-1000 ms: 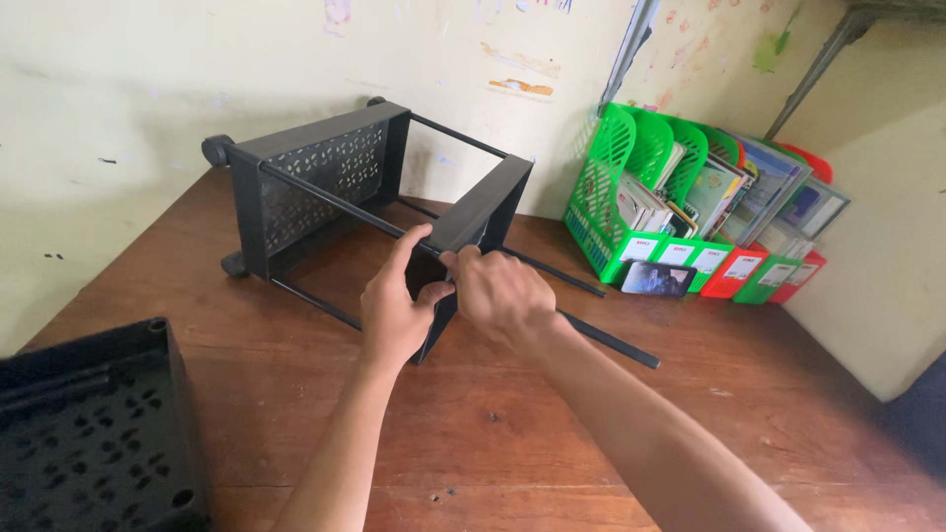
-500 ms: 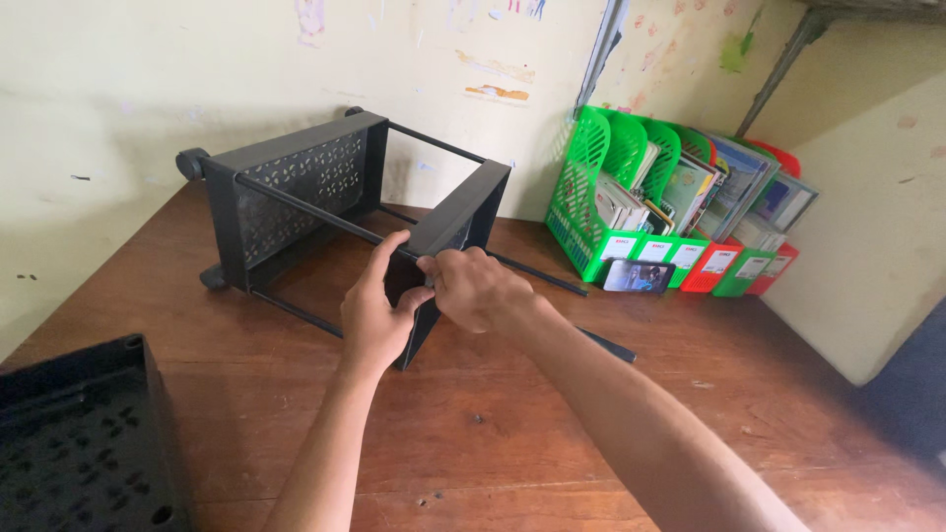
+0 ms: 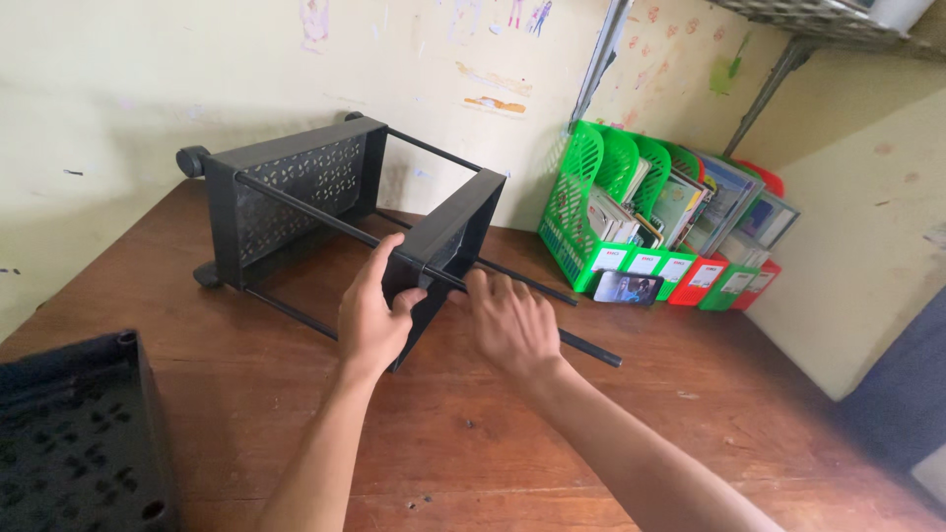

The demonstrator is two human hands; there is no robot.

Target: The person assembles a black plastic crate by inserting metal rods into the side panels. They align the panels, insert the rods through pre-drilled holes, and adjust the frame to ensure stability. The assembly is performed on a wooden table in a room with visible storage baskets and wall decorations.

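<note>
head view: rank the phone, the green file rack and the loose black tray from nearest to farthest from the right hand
1. Phone, just right of the right hand, propped against the racks.
2. Green file rack, behind it by the wall.
3. Loose black tray, far left, near corner.

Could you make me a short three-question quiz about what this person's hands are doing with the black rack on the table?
1. True or false: the black rack stands upright on its wheels.
2. Which hand grips the corner of the nearer black tray?
A. left hand
B. right hand
C. neither
3. Fill in: the right hand's fingers rest on a thin black ____ that sticks out past the tray, over the wooden table.

Key
1. False: it lies on its side.
2. A: left hand.
3. Rod.
</note>
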